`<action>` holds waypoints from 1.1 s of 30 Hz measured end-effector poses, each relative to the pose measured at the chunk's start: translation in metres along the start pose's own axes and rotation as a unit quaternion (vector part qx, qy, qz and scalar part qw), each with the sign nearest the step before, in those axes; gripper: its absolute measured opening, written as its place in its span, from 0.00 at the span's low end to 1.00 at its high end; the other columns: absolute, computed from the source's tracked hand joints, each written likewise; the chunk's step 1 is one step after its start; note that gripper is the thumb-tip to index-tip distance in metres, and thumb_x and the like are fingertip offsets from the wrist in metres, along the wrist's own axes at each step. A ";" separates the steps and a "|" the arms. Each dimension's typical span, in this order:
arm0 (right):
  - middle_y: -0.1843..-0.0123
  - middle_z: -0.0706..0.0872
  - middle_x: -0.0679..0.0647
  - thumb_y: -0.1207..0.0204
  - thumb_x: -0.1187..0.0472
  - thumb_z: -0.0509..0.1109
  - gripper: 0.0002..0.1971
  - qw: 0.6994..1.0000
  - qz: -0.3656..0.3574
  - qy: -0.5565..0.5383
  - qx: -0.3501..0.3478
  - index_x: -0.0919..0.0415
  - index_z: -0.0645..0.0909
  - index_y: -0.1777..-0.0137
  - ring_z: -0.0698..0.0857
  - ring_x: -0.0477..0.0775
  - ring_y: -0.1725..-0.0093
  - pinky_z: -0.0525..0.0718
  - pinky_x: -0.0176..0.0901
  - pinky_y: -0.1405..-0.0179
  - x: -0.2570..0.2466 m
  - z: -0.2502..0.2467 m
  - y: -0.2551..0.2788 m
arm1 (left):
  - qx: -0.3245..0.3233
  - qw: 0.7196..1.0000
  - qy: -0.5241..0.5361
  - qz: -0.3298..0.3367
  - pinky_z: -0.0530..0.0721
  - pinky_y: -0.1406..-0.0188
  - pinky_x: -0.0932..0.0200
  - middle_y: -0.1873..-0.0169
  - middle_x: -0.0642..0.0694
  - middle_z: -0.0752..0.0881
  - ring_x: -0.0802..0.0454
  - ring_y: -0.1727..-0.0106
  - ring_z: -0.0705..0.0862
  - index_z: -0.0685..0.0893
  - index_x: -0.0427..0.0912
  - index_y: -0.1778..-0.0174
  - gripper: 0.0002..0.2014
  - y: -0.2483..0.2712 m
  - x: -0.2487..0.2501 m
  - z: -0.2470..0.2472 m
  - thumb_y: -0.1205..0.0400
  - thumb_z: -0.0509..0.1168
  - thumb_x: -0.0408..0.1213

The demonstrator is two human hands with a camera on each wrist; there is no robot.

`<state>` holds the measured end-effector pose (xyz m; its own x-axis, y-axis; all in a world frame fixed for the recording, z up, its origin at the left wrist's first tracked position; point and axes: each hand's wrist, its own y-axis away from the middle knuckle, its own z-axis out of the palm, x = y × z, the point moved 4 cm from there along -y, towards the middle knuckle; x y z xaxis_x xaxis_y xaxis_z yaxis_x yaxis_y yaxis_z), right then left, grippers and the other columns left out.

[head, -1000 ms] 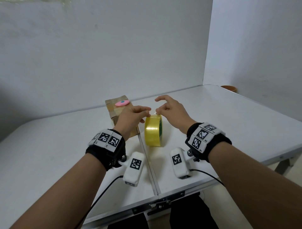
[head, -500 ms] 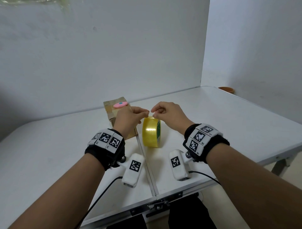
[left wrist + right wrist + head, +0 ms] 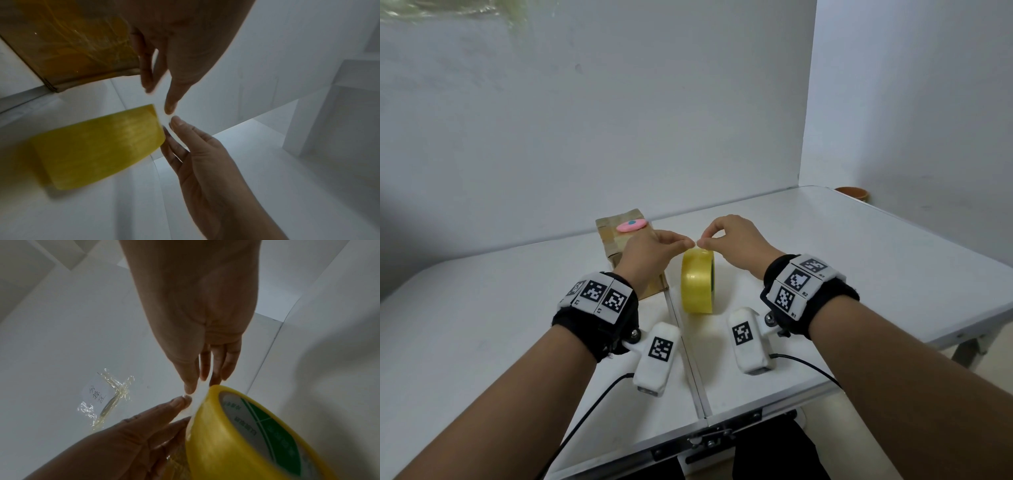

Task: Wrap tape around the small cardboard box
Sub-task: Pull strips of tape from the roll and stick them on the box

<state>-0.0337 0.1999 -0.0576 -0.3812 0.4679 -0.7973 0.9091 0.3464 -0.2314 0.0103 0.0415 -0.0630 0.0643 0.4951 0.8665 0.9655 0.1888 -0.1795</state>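
The small cardboard box [image 3: 613,240], with a pink disc [image 3: 631,225] on top, stands behind my left hand. A yellow tape roll [image 3: 697,284] stands on its edge on the white table [image 3: 842,267], just right of the box. My left hand [image 3: 686,244] and right hand [image 3: 703,241] meet fingertip to fingertip over the roll's top. In the right wrist view my right hand [image 3: 197,382] pinches the clear free tape end [image 3: 198,391] lifted off the roll [image 3: 236,434]. My left hand [image 3: 183,404] holds the same strip. The left wrist view shows the roll [image 3: 98,146] and the box [image 3: 68,48].
The table's centre seam [image 3: 688,359] runs from the roll toward me. A brown bowl [image 3: 852,192] sits at the far right corner. White walls close the back and right. A crumpled scrap of clear tape [image 3: 107,399] sticks to the wall.
My right hand's spread fingers have come down and closed at the top of the roll, meeting the left fingertips. The roll and box have stayed in place.
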 end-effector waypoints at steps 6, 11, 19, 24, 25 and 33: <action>0.42 0.80 0.50 0.25 0.55 0.74 0.11 0.999 0.020 -0.026 -0.015 0.63 0.87 0.49 0.75 0.45 0.43 0.73 0.39 0.46 -0.001 0.002 0.001 | -0.039 0.998 -0.007 -0.052 0.70 0.59 0.69 0.51 0.54 0.87 0.59 0.46 0.80 0.90 0.42 0.46 0.13 -0.004 -0.001 0.002 0.20 0.68 0.45; 0.37 0.85 0.54 0.25 0.55 0.74 0.07 0.994 0.052 -0.094 0.006 0.57 0.83 0.53 0.81 0.50 0.42 0.78 0.42 0.45 0.010 0.006 0.002 | -0.033 0.997 0.034 -0.061 0.74 0.54 0.67 0.50 0.49 0.88 0.57 0.47 0.81 0.89 0.38 0.46 0.13 -0.004 -0.002 0.002 0.21 0.70 0.42; 0.34 0.84 0.64 0.23 0.58 0.74 0.32 0.951 0.174 -0.237 -0.092 0.62 0.66 0.23 0.88 0.59 0.38 0.86 0.47 0.39 0.019 0.019 0.015 | -0.010 0.993 0.091 -0.069 0.76 0.55 0.65 0.50 0.47 0.88 0.56 0.50 0.81 0.88 0.32 0.44 0.15 -0.002 -0.006 0.006 0.21 0.70 0.38; 0.35 0.83 0.64 0.20 0.68 0.69 0.27 0.933 0.175 -0.296 -0.103 0.63 0.67 0.22 0.85 0.56 0.43 0.86 0.43 0.46 0.018 0.022 0.018 | -0.002 0.994 0.087 -0.060 0.77 0.65 0.72 0.56 0.47 0.88 0.61 0.59 0.82 0.87 0.30 0.49 0.14 0.003 -0.006 0.009 0.22 0.72 0.39; 0.36 0.83 0.63 0.19 0.68 0.68 0.26 0.932 0.177 -0.297 -0.110 0.63 0.67 0.22 0.84 0.56 0.43 0.85 0.45 0.44 0.018 0.022 0.018 | 0.005 0.994 0.088 -0.063 0.76 0.66 0.72 0.58 0.48 0.87 0.61 0.61 0.82 0.87 0.32 0.50 0.12 0.005 -0.007 0.010 0.22 0.72 0.38; 0.34 0.80 0.66 0.19 0.72 0.65 0.26 0.922 0.186 -0.312 -0.136 0.66 0.65 0.22 0.82 0.60 0.40 0.82 0.53 0.34 0.019 0.022 0.021 | -0.029 0.978 0.153 -0.138 0.80 0.68 0.64 0.65 0.48 0.83 0.56 0.68 0.80 0.76 0.43 0.56 0.09 0.011 -0.014 0.018 0.21 0.72 0.36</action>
<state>-0.0179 0.1985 -0.0901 0.1968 0.0668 -0.9782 0.8495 0.4866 0.2041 0.0151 0.0518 -0.0858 -0.1369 0.1543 0.9785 0.9689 0.2266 0.0999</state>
